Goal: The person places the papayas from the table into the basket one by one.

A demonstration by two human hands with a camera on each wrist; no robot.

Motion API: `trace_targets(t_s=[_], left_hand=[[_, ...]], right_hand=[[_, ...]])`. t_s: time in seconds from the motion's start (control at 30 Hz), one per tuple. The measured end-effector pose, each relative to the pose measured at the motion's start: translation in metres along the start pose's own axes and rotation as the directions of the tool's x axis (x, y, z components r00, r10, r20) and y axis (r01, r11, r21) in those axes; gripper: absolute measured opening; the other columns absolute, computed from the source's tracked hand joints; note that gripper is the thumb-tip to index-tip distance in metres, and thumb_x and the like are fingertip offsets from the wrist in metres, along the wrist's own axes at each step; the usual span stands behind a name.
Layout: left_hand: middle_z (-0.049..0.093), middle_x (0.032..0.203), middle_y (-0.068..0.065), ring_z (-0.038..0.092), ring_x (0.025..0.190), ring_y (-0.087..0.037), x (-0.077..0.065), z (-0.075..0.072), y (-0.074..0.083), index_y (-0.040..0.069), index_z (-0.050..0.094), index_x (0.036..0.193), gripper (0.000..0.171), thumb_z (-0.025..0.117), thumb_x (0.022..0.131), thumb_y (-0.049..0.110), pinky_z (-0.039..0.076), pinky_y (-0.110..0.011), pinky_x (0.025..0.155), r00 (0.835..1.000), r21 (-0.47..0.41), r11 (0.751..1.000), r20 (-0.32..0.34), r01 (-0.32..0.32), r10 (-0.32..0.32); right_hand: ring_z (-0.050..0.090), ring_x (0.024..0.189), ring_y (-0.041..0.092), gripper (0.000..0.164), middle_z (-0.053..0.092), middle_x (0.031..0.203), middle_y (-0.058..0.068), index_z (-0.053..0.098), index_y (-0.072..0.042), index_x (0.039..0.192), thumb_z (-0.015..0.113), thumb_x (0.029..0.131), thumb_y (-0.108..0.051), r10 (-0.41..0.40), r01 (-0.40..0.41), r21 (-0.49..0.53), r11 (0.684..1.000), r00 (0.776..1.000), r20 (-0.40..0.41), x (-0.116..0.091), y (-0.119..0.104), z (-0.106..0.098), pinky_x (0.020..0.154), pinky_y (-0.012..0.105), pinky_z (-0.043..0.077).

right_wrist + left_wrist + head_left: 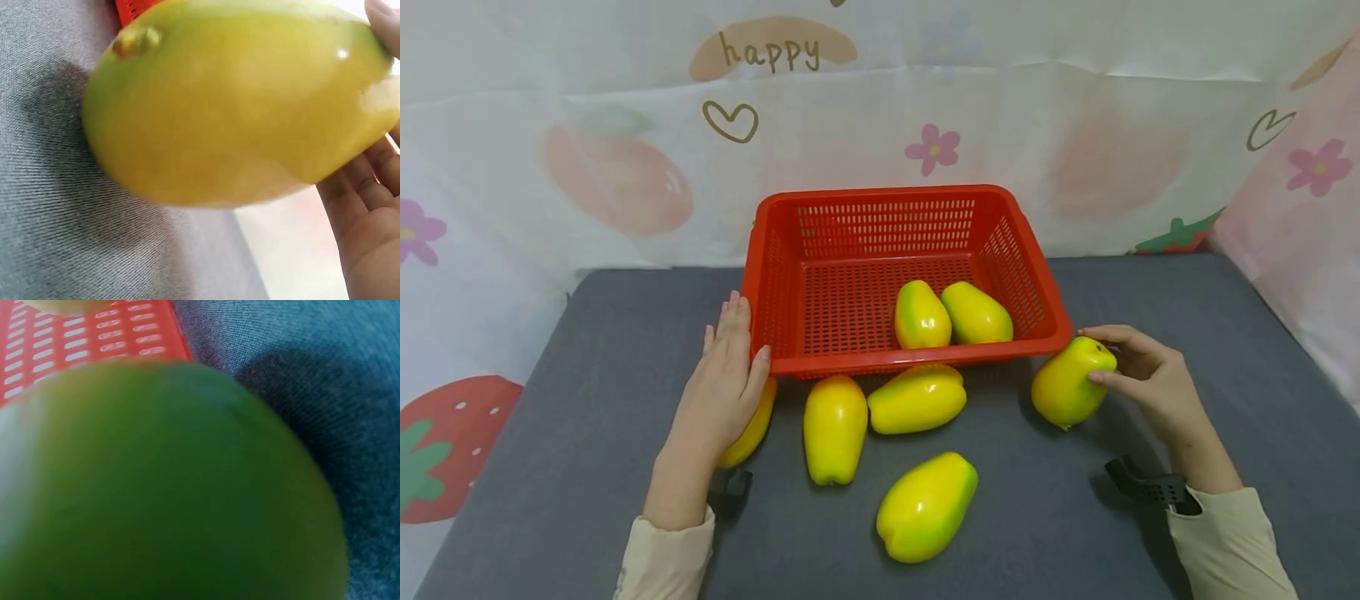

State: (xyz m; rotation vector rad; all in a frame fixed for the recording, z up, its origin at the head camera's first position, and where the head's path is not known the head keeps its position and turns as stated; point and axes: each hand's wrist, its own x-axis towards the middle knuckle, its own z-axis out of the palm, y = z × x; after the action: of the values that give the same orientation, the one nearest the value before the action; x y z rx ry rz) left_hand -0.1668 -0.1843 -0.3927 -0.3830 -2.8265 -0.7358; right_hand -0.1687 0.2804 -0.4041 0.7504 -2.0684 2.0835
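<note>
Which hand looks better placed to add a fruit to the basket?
Probably the right hand: it grips a yellow fruit by the near right corner of the red basket. The left hand rests against the basket's left side, gripping no fruit.

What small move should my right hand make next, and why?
Probably lift the papaya over the red basket: your right hand grips it outside the near right corner, two papayas lie inside, and your left hand rests at the basket's left side.

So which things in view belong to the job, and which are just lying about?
Likely the job:
yellow-green fruit in the right hand
red basket, left hand at its side
two fruits inside
four loose fruits

Just around:
gray table
printed backdrop
black wrist straps
</note>
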Motion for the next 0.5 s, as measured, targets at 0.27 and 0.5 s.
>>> trace_targets(t_s=[0.27, 0.5], left_hand=[[0.006, 0.157, -0.015, 0.008, 0.143, -0.030, -0.0005, 0.0001, -0.0002, -0.002, 0.007, 0.150, 0.064, 0.039, 0.101, 0.023, 0.007, -0.047, 0.114, 1.000, -0.005, 1.000, -0.008, -0.004, 0.004], [0.006, 0.157, -0.016, 0.008, 0.143, -0.031, 0.0000, 0.0001, 0.0005, -0.003, 0.007, 0.149, 0.064, 0.039, 0.101, 0.022, 0.007, -0.047, 0.114, 1.000, -0.005, 1.000, -0.008, -0.009, 0.009]], right_hand=[[0.056, 0.100, 0.013, 0.045, 0.060, 0.119, 0.003, 0.053, 0.009, 0.126, 0.054, 0.083, 0.021, 0.042, -0.040, -0.036, 0.999, 0.998, 0.043, 0.0001, 0.0004, 0.0039, 0.083, 0.019, 0.048], [0.055, 0.100, 0.010, 0.050, 0.057, 0.123, -0.003, 0.050, -0.002, 0.134, 0.052, 0.087, 0.015, 0.147, -0.143, -0.110, 0.984, 0.989, 0.029, -0.0041, 0.0060, 0.0017, 0.082, 0.018, 0.047]])
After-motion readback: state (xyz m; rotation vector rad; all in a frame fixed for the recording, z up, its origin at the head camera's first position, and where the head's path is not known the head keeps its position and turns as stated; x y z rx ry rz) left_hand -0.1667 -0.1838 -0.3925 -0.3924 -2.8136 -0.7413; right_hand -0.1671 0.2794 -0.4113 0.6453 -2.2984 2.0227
